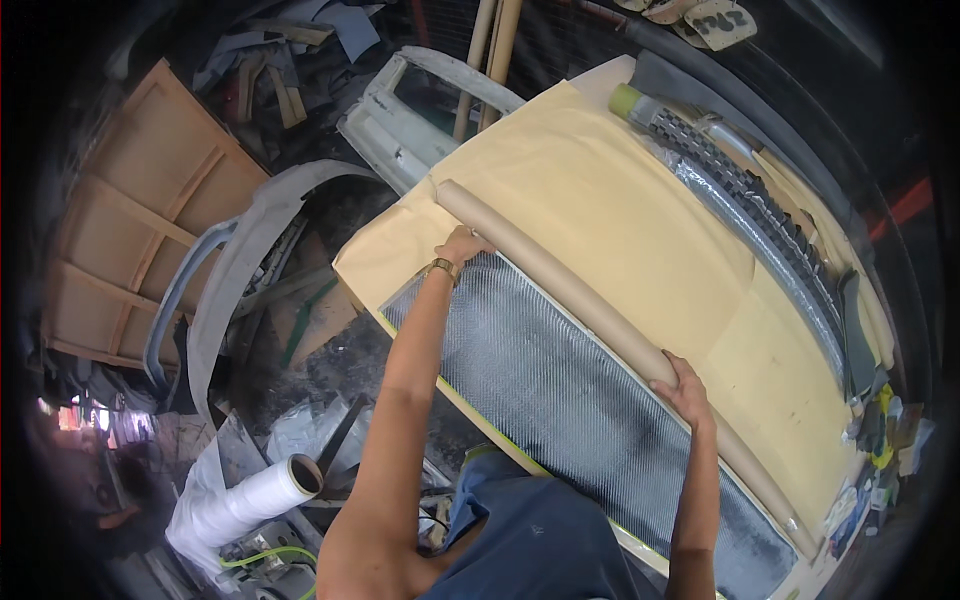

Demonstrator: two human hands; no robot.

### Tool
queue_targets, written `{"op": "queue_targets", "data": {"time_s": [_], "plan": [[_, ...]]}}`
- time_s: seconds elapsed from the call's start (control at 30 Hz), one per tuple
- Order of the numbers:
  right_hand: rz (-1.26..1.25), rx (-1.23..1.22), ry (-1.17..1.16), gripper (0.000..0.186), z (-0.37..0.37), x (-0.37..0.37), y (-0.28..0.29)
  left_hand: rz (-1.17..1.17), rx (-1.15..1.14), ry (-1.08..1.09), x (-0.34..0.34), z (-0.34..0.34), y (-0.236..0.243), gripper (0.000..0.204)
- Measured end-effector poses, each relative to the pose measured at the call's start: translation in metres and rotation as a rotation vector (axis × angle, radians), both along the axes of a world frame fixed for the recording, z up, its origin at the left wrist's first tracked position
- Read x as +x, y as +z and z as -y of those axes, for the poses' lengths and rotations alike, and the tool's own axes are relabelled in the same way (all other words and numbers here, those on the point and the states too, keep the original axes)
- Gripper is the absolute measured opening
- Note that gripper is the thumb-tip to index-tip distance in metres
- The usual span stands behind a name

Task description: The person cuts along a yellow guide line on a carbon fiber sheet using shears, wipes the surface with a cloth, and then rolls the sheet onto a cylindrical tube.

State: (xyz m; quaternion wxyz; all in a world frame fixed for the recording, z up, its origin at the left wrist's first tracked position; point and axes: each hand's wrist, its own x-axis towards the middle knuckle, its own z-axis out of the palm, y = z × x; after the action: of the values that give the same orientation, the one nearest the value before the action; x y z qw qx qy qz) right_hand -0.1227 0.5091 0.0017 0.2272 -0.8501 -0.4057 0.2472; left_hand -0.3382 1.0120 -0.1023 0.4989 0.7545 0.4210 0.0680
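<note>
A long brown cardboard tube [560, 275] lies slantwise along the far edge of a dark grey woven fabric sheet [560, 370]. The fabric has a fine, shiny ribbed weave and spreads over the near part of the table. My left hand [464, 246], with a watch on its wrist, is closed at the tube's upper left end, by the fabric's corner; its fingertips are partly hidden. Farther right, my right hand [688, 392] curls over the tube, thumb and fingers against its near side.
Tan paper [690, 230] covers the table. At the far right edge lie a checkered woven roll [740, 175] and a silvery wrapped roll [750, 245]. A white plastic film roll [255, 500] stands at lower left. Pale car-body panels [235, 260] and a wooden panel [150, 210] are at left.
</note>
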Motion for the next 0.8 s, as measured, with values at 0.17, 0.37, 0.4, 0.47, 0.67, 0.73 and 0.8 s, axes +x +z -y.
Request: {"op": "queue_targets", "data": {"time_s": [0.17, 0.37, 0.4, 0.47, 0.67, 0.73, 0.8], "plan": [[0.005, -0.001, -0.006, 0.07, 0.017, 0.014, -0.004, -0.244, 0.091, 0.034, 0.032, 0.031, 0.015, 0.068], [-0.153, -0.034, -0.02, 0.074, 0.019, 0.039, -0.003, -0.3, 0.109, -0.013, 0.04, 0.022, 0.01, 0.062], [-0.215, -0.039, 0.021, 0.075, 0.005, 0.036, -0.004, -0.313, 0.126, -0.001, 0.015, 0.002, -0.001, 0.059], [-0.244, -0.059, 0.032, 0.076, -0.006, 0.037, -0.008, -0.32, 0.134, -0.012, 0.003, -0.011, -0.006, 0.057], [-0.356, -0.008, -0.017, 0.071, -0.005, 0.036, -0.011, -0.362, 0.124, -0.159, 0.001, -0.009, 0.014, 0.045], [-0.362, 0.018, -0.068, 0.067, 0.006, 0.04, -0.008, 0.063, -0.106, -0.227, 0.008, 0.005, 0.027, 0.037], [-0.2, 0.056, -0.047, 0.065, 0.036, 0.048, -0.008, 0.042, -0.067, -0.141, 0.032, 0.045, 0.054, 0.034]]}}
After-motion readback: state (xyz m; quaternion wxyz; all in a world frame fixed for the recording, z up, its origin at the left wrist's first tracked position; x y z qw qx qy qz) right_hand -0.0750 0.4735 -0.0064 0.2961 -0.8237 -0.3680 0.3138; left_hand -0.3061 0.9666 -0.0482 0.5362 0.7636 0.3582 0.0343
